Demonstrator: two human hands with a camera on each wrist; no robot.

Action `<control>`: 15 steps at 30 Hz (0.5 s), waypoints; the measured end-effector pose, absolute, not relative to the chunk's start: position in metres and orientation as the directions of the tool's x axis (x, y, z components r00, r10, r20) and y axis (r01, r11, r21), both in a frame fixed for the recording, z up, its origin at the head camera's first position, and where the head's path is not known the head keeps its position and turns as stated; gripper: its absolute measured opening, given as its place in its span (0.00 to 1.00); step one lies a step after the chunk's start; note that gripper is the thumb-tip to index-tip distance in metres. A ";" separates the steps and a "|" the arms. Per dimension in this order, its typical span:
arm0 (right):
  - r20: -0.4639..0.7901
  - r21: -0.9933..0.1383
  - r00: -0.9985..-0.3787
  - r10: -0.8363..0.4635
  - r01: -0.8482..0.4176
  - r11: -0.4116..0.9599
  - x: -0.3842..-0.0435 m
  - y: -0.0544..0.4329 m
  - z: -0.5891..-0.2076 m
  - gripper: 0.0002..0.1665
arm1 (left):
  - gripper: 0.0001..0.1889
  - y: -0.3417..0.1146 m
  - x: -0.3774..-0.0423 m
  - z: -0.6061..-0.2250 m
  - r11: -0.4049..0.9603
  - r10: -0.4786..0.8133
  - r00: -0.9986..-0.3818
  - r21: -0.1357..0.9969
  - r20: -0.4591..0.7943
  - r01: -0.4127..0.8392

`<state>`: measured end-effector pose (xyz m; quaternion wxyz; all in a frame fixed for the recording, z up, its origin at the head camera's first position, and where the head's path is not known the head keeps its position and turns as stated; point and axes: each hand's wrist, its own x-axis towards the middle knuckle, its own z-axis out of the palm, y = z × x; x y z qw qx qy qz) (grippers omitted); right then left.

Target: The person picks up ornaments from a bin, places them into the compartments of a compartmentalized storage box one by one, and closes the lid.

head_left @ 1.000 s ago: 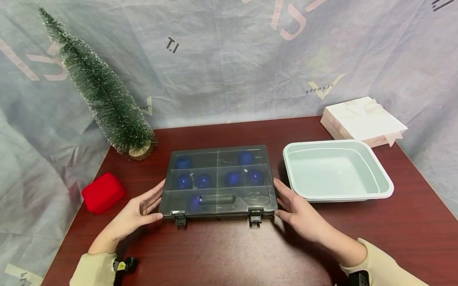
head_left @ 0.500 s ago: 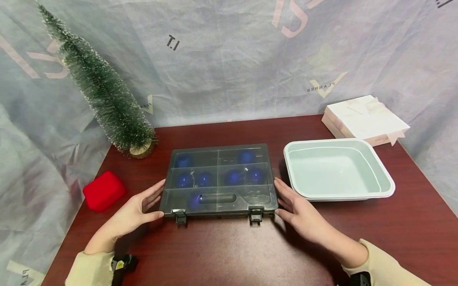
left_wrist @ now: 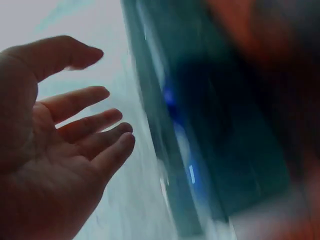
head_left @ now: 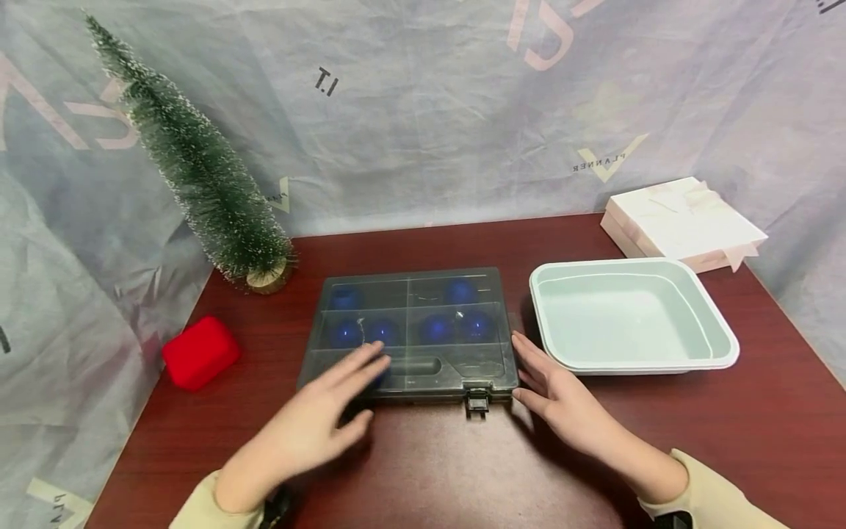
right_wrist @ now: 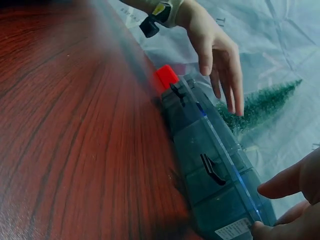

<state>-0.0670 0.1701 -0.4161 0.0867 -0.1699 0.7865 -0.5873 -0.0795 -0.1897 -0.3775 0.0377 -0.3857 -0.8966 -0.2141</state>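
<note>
A flat dark case (head_left: pixel 390 290) with a clear lid lies on the table. Several blue balls (head_left: pixel 477 325) show through the lid. My left hand (head_left: pixel 313 419) hovers over the case's front left part, fingers loosely extended, holding nothing; in the left wrist view the left hand (left_wrist: pixel 65 135) is apart from the case. My right hand (head_left: pixel 562 397) rests its fingertips and thumb against the case's right side. At the front edge, the right latch (head_left: pixel 477 401) sticks out; my left hand hides the left latch in the head view, but the right wrist view shows that black latch (right_wrist: pixel 177 92).
A pale green tray (head_left: pixel 634 367) stands right of the case, close to my right hand. Behind it is a white gift box (head_left: pixel 687 217). A red box (head_left: pixel 200 353) lies at the left, with a small artificial tree (head_left: pixel 211 191) behind. A cloth backdrop (head_left: pixel 429 110) hangs at the back.
My left hand has let go of the case's left side and moved right, over its front left part. The right hand stays at the right side. The case has not visibly moved.
</note>
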 end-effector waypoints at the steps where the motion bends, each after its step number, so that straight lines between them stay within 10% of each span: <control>1: 0.062 -0.954 -0.927 -0.369 -0.164 0.252 -0.067 0.170 -0.416 0.43 | 0.37 -0.180 -0.078 -0.379 0.581 0.709 -0.662 0.330 0.244 0.744; 5: 0.065 -0.955 -0.929 -0.364 -0.164 0.247 -0.066 0.170 -0.416 0.43 | 0.36 -0.149 -0.074 -0.387 0.515 0.803 -0.557 0.225 0.210 0.827; 15: 0.077 -0.951 -0.932 -0.355 -0.175 0.254 -0.066 0.168 -0.415 0.43 | 0.39 -0.123 -0.065 -0.401 0.528 0.836 -0.535 0.091 0.119 0.845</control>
